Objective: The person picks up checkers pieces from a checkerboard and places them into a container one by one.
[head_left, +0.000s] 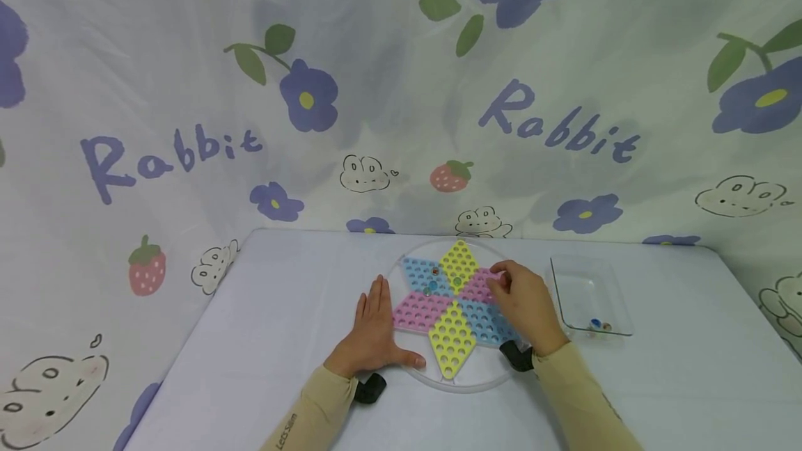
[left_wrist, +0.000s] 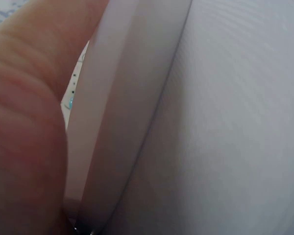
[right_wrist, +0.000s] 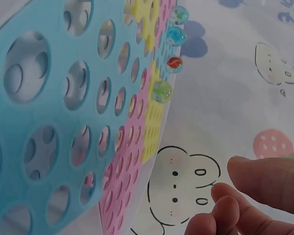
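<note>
A round clear Chinese checkers board with yellow, pink and blue star points lies on the table. Several glass marbles sit in its holes; the right wrist view shows a red-swirled marble and a green-tinted marble among them. My left hand rests against the board's left rim, fingers straight, thumb over the edge. Above the right pink section hovers my right hand, fingers loosely bent. In the right wrist view its thumb stands a little apart from the fingers, and no marble shows between them.
Right of the board stands a clear square container with a few marbles near its front edge. A white cloth covers the table. Behind it hangs a curtain printed with flowers and rabbits.
</note>
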Demonstrator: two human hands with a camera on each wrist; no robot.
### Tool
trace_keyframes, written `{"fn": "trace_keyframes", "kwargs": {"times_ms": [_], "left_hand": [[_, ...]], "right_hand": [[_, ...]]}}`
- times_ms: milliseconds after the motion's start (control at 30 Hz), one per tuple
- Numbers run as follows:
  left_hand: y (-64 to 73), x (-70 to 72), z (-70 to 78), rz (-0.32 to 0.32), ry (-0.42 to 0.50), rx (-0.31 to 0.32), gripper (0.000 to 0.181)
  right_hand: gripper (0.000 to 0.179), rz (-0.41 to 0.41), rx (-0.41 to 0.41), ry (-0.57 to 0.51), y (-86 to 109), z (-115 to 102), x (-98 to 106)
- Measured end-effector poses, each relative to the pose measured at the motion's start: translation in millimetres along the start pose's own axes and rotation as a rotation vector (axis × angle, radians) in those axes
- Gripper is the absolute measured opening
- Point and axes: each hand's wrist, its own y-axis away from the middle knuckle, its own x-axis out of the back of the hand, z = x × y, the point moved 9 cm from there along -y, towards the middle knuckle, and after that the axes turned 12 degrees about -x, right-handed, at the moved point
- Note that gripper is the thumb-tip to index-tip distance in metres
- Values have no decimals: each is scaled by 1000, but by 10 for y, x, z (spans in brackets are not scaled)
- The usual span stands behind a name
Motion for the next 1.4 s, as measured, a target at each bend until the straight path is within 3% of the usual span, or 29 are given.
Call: {"fn": "trace_keyframes", "kwargs": {"times_ms": [900,1100,1400], "left_hand": [[3,-1,1,-27,-5,17,151],[-2,-15,-15,-27,-6,17,151],[-5,-14,-15,-19,-7,12,152]], "right_hand": [[21,-20,22,-31,-51,-152,-272],[23,-59,8,-70,-68,-165,-352],[23,-116,-20,-45,-96,-173,-473]]}}
